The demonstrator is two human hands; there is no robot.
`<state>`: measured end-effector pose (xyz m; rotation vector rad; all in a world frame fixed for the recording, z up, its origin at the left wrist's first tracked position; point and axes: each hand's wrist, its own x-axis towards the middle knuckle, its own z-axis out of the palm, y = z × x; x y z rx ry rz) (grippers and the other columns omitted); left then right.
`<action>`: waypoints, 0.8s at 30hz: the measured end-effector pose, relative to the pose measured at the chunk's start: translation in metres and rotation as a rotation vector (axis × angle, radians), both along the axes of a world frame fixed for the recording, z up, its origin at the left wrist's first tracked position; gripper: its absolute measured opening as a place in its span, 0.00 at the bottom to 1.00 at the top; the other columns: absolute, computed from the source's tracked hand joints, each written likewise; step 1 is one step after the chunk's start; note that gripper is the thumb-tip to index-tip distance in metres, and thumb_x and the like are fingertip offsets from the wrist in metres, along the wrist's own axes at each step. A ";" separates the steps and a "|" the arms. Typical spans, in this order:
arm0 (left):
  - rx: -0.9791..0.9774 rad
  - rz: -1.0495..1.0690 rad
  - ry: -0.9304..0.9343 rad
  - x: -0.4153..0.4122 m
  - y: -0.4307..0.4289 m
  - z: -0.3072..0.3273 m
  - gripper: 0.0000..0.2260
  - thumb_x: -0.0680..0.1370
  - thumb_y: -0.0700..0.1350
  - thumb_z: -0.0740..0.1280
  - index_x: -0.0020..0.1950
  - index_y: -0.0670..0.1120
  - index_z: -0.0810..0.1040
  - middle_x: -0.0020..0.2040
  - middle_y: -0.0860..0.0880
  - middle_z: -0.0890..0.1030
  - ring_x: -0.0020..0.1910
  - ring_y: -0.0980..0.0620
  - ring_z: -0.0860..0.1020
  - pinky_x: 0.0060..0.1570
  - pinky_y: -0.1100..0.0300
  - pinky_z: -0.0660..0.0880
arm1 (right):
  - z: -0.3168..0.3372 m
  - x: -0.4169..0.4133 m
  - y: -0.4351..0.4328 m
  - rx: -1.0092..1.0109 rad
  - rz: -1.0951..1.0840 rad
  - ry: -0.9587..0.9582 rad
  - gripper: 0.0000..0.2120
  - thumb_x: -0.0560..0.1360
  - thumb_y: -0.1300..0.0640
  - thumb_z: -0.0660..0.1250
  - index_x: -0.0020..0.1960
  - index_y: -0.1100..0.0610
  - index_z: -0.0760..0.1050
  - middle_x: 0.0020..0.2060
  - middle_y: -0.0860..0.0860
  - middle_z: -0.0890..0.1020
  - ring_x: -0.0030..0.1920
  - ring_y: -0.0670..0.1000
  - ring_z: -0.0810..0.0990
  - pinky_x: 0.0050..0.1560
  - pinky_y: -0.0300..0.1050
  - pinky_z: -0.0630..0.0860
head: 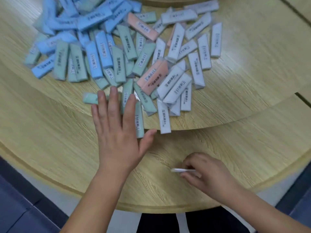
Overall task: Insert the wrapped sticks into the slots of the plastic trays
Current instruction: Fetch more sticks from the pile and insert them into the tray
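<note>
Left hand [116,132]: flat, fingers straight and spread, laid over the green wrapped sticks [139,121] at the near edge of the pile [117,52], centre frame. I read this as pinning or raking a few toward the rim of the raised turntable [235,118] for an easy pick.

Right hand [207,172]: lower right, over the lower table [50,148], fingers curled and pinching a thin pale item [182,170]. It is too blurred to call stick or tray.

The pile of blue, green, pink and white sticks fills the upper half. I can identify no tray, so I judge insertion not yet begun.
</note>
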<state>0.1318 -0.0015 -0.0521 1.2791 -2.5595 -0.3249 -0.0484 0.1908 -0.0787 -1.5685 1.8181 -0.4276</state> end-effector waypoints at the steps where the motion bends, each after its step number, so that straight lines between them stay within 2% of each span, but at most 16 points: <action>1: -0.004 0.006 -0.012 -0.002 -0.004 0.001 0.36 0.79 0.65 0.55 0.78 0.43 0.56 0.78 0.32 0.55 0.78 0.31 0.49 0.75 0.35 0.46 | 0.018 -0.005 -0.012 -0.074 -0.023 -0.007 0.06 0.75 0.41 0.64 0.47 0.42 0.71 0.40 0.36 0.76 0.41 0.35 0.73 0.38 0.32 0.70; 3: -0.018 0.015 -0.039 -0.006 -0.012 0.005 0.36 0.80 0.66 0.52 0.79 0.43 0.56 0.79 0.34 0.55 0.79 0.32 0.49 0.75 0.34 0.46 | 0.050 -0.018 -0.037 -0.256 -0.082 0.026 0.05 0.76 0.42 0.66 0.48 0.43 0.74 0.40 0.37 0.77 0.41 0.34 0.71 0.42 0.29 0.69; 5: -0.035 0.029 -0.059 -0.010 -0.019 0.009 0.37 0.80 0.68 0.51 0.79 0.42 0.58 0.79 0.34 0.55 0.79 0.32 0.49 0.75 0.32 0.46 | 0.069 -0.032 -0.063 -0.425 -0.139 0.054 0.11 0.77 0.46 0.68 0.48 0.53 0.81 0.42 0.38 0.78 0.43 0.36 0.73 0.49 0.28 0.67; 7: -0.049 0.029 -0.081 -0.014 -0.025 0.011 0.39 0.79 0.70 0.51 0.79 0.42 0.59 0.79 0.34 0.55 0.78 0.32 0.50 0.74 0.31 0.47 | 0.074 -0.044 -0.091 -0.534 -0.162 0.114 0.12 0.77 0.49 0.70 0.47 0.59 0.83 0.43 0.43 0.81 0.44 0.44 0.77 0.50 0.35 0.71; 9: -0.067 0.019 -0.108 -0.018 -0.030 0.011 0.40 0.78 0.71 0.51 0.78 0.42 0.60 0.79 0.34 0.56 0.78 0.31 0.51 0.73 0.30 0.48 | 0.070 -0.051 -0.116 -0.596 -0.160 0.167 0.10 0.76 0.53 0.73 0.48 0.60 0.84 0.42 0.49 0.84 0.43 0.50 0.79 0.47 0.43 0.73; 11: -0.074 0.008 -0.110 -0.021 -0.031 0.012 0.41 0.77 0.73 0.51 0.78 0.43 0.60 0.78 0.34 0.57 0.78 0.31 0.51 0.72 0.29 0.50 | 0.061 -0.056 -0.135 -0.622 -0.159 0.203 0.09 0.74 0.54 0.74 0.48 0.60 0.84 0.42 0.51 0.84 0.43 0.52 0.79 0.48 0.47 0.73; 13: -0.073 -0.047 -0.068 -0.025 -0.026 0.014 0.45 0.73 0.76 0.52 0.78 0.44 0.59 0.78 0.33 0.58 0.78 0.30 0.52 0.71 0.28 0.51 | 0.052 -0.060 -0.146 -0.608 -0.180 0.249 0.11 0.75 0.52 0.74 0.51 0.59 0.84 0.47 0.53 0.83 0.48 0.55 0.79 0.53 0.50 0.73; 15: -0.095 -0.154 -0.056 -0.032 -0.017 0.015 0.50 0.68 0.80 0.56 0.78 0.47 0.58 0.78 0.34 0.58 0.78 0.31 0.53 0.70 0.25 0.51 | 0.046 -0.061 -0.151 -0.567 -0.206 0.297 0.19 0.74 0.45 0.73 0.58 0.57 0.81 0.57 0.55 0.80 0.57 0.59 0.77 0.61 0.53 0.71; 17: -0.126 -0.200 -0.115 -0.041 -0.015 0.015 0.52 0.65 0.81 0.59 0.79 0.49 0.56 0.78 0.36 0.57 0.78 0.32 0.54 0.68 0.24 0.52 | 0.046 -0.064 -0.155 -0.511 -0.168 0.357 0.31 0.73 0.37 0.70 0.67 0.56 0.74 0.67 0.59 0.74 0.69 0.63 0.70 0.69 0.60 0.65; 19: -0.128 -0.187 -0.180 -0.046 -0.018 0.015 0.54 0.64 0.81 0.60 0.80 0.49 0.55 0.79 0.36 0.56 0.78 0.32 0.53 0.68 0.24 0.52 | 0.047 -0.068 -0.158 -0.397 -0.110 0.433 0.41 0.71 0.29 0.64 0.74 0.55 0.66 0.75 0.60 0.64 0.77 0.63 0.57 0.74 0.66 0.56; 21: -0.098 -0.193 -0.202 -0.046 -0.023 0.016 0.56 0.63 0.82 0.59 0.80 0.49 0.54 0.80 0.37 0.56 0.78 0.32 0.52 0.69 0.25 0.52 | 0.050 -0.073 -0.163 -0.293 -0.091 0.493 0.47 0.69 0.24 0.58 0.78 0.54 0.60 0.78 0.59 0.57 0.79 0.63 0.49 0.74 0.70 0.51; 24: -0.054 -0.177 -0.212 -0.044 -0.028 0.018 0.56 0.63 0.83 0.57 0.81 0.48 0.55 0.80 0.38 0.53 0.79 0.33 0.50 0.70 0.25 0.51 | 0.053 -0.077 -0.173 -0.211 -0.109 0.521 0.51 0.67 0.20 0.53 0.80 0.52 0.56 0.79 0.59 0.53 0.79 0.63 0.45 0.73 0.73 0.50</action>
